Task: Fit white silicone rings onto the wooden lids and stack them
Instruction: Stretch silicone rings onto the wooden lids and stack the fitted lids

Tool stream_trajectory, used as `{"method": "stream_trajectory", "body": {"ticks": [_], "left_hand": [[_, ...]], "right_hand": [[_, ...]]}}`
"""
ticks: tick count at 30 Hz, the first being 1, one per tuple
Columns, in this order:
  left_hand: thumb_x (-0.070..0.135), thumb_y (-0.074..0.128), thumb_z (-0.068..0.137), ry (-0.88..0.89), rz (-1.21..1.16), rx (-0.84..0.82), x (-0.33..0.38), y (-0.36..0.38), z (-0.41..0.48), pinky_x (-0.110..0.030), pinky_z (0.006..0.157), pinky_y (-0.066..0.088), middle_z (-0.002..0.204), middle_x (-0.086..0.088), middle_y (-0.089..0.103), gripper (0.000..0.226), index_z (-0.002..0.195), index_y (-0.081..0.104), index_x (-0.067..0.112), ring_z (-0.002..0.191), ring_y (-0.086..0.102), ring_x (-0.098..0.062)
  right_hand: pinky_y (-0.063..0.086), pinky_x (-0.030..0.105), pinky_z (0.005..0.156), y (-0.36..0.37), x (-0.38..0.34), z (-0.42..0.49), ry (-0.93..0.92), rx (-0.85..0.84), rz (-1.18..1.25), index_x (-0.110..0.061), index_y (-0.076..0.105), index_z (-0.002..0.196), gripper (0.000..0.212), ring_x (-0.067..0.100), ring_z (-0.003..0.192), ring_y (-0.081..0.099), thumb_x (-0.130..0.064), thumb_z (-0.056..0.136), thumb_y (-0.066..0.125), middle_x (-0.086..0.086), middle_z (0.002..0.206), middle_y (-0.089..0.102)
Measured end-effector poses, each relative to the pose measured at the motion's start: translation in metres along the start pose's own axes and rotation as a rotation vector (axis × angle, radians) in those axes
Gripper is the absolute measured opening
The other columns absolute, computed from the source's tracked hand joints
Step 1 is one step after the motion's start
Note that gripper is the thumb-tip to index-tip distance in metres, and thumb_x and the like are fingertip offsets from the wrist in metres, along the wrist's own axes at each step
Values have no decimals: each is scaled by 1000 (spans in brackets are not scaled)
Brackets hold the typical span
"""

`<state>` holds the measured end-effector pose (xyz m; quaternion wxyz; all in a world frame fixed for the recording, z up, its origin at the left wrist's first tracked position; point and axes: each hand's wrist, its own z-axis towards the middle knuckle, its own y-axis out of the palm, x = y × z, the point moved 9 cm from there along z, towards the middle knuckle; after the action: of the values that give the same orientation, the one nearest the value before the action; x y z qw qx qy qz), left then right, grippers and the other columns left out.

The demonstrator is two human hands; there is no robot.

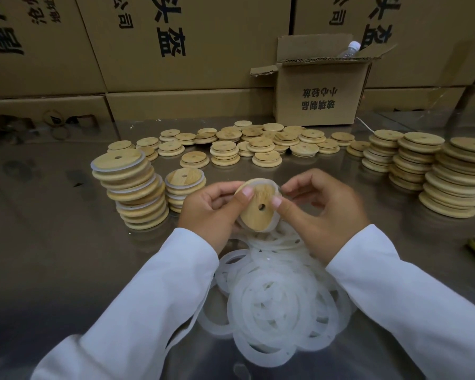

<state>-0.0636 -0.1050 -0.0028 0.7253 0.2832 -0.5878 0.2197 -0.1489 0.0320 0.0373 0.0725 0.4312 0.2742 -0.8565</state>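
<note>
At the frame's centre, a round pale wooden lid with a small hole [258,208] is gripped at its rim by the left hand [209,212] and the right hand [321,212], thumbs pressed on its face. A translucent white silicone ring [269,183] is seen along its upper edge, so fitting seems under way. Next, the ring should be seated all round, then the lid set on the stack of ringed lids [132,187] at centre left.

The pile of rings [274,305] lies on the table [52,242], and one lid [258,212] is held just above its far edge. Behind the pile to the left stand two stacks of lids [132,193], and behind it to the right stand more stacks [455,185]. Farther behind the pile lie scattered lids [258,144], then an open box [318,97] with a bottle [350,49] in it.
</note>
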Motion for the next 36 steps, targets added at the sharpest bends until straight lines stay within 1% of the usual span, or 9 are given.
{"method": "stream_trajectory", "body": {"ticks": [3,6,13,16,19,25,29,32,36], "left_hand": [[19,67,73,-22,-31,-21,-3,2,1,-40,72,58,84,-8,74,13,85,69,14,82,70,-25],[17,65,77,-27,-36,-32,-5,3,1,-35,68,59,82,-5,74,10,86,68,14,80,70,-21],[37,70,54,5,24,-42,0,5,-2,-53,82,53,87,-11,73,36,84,70,16,86,69,-31],[33,71,59,22,46,-28,2,6,-1,-53,81,53,82,-9,73,25,79,71,20,82,69,-30],[20,69,76,75,80,-15,7,7,0,-42,75,57,78,-4,74,4,79,69,22,74,70,-21],[14,66,81,100,65,16,10,4,3,-45,81,55,80,-6,74,8,80,69,21,81,70,-25],[14,65,81,82,29,25,7,1,5,-47,84,54,82,-7,74,8,80,70,21,85,69,-29],[14,64,82,43,-15,9,2,0,5,-37,75,57,79,-2,74,8,82,69,20,81,70,-22],[11,63,81,3,-91,-1,-2,2,4,-27,65,58,76,-2,74,9,89,67,12,74,70,-15]], "right_hand": [[46,11,65,-2,1,1,-1,15,-33,-27,61,72,7,-3,74,58,-30,76,65,-14,73,63],[45,13,66,-3,3,1,9,13,-80,-27,58,71,12,-3,76,57,-28,82,62,-15,73,62],[35,0,68,-2,-4,3,-55,10,-241,-21,54,74,14,-4,78,47,-17,87,57,-9,94,51],[31,10,63,0,0,3,-18,-11,-255,-20,50,73,18,2,81,44,-16,90,52,-8,106,45],[29,2,64,-2,1,4,10,0,-254,-19,47,72,20,5,88,42,-17,92,48,-8,109,41],[25,9,67,-4,1,7,41,10,-265,-20,45,68,25,7,88,42,-17,92,48,-6,108,42],[27,10,68,-2,1,7,39,-5,-258,-24,45,66,27,8,88,44,-17,91,51,-6,105,46],[34,14,63,-3,1,8,59,-17,-186,-27,50,67,24,5,81,48,-19,89,55,-6,102,52],[47,16,70,-9,8,6,135,13,36,-26,62,73,10,7,80,61,-26,82,63,-8,86,66]]}}
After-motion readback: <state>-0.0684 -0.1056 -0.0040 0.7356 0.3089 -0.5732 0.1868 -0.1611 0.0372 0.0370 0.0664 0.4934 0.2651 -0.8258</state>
